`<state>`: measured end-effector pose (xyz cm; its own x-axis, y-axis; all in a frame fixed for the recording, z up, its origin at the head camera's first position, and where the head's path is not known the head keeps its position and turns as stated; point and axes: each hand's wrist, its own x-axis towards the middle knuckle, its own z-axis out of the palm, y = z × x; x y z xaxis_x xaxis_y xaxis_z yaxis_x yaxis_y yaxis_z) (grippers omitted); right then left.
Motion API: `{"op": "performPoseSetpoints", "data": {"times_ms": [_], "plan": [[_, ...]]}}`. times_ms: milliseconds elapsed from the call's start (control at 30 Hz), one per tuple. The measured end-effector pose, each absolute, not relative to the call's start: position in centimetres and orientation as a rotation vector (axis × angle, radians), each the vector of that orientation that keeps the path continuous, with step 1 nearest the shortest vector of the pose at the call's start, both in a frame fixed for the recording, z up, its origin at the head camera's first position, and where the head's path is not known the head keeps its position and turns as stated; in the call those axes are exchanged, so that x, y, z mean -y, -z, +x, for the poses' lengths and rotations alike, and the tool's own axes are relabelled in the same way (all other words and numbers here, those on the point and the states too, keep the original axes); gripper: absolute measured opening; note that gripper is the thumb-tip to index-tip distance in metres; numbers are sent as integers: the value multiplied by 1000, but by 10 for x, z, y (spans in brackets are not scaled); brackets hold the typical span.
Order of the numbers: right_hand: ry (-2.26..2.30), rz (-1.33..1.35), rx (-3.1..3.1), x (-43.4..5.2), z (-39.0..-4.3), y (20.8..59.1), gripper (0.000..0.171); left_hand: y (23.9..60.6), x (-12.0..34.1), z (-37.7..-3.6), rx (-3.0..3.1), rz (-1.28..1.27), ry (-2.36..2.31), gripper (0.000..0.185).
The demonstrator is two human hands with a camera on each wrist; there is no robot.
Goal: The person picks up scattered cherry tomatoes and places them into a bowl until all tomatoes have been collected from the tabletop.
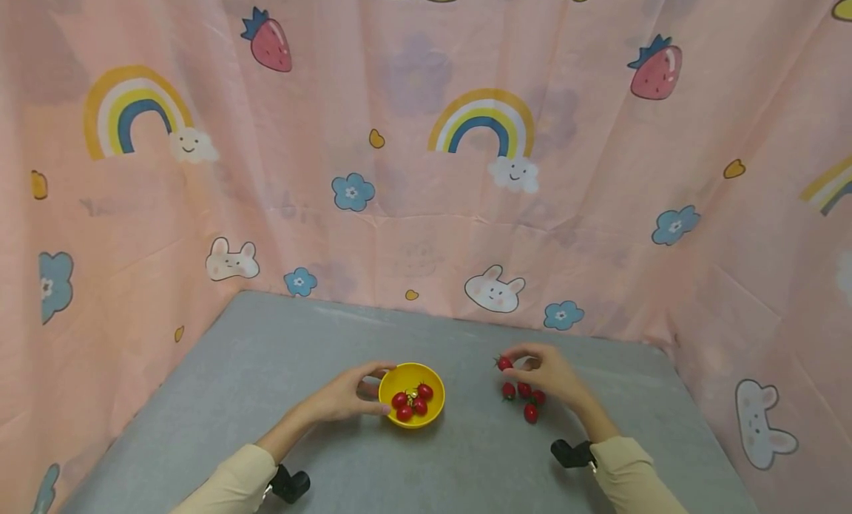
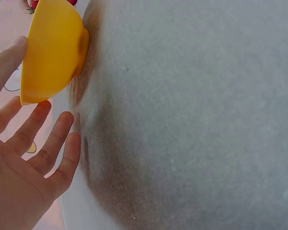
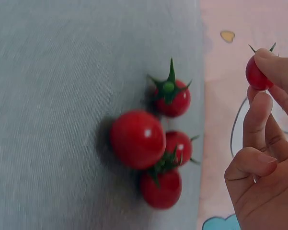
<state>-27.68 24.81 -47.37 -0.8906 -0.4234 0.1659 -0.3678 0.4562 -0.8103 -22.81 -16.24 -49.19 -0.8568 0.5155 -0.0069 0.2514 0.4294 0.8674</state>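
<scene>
A yellow bowl (image 1: 411,418) sits on the grey table (image 1: 266,366) with several cherry tomatoes (image 1: 413,400) inside. My left hand (image 1: 349,398) rests against the bowl's left side. In the left wrist view its fingers (image 2: 43,143) are straight and spread beside the bowl (image 2: 50,48). My right hand (image 1: 547,378) pinches one cherry tomato (image 1: 504,363) between thumb and fingertips, lifted just above the table. The right wrist view shows that tomato (image 3: 255,74) in the fingertips (image 3: 259,110). Several more loose tomatoes (image 3: 151,143) lie clustered on the table below that hand (image 1: 524,397).
A pink curtain (image 1: 426,203) printed with rainbows, bunnies and strawberries encloses the table at the back and both sides. Black wrist camera mounts sit at my left sleeve (image 1: 290,484) and right sleeve (image 1: 571,453). Bare grey table lies between the bowl and the loose tomatoes.
</scene>
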Motion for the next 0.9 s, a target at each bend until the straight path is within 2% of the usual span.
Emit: {"op": "performPoseSetpoints", "data": {"times_ms": [633,900], "plan": [[1395,-850,-2578,-201,-278,468,22,493,163,-230,-2404,688,-1396,68],[1383,-946,-2530,-181,-275,465,25,490,162,-227,-2405,700,-1392,68]]}}
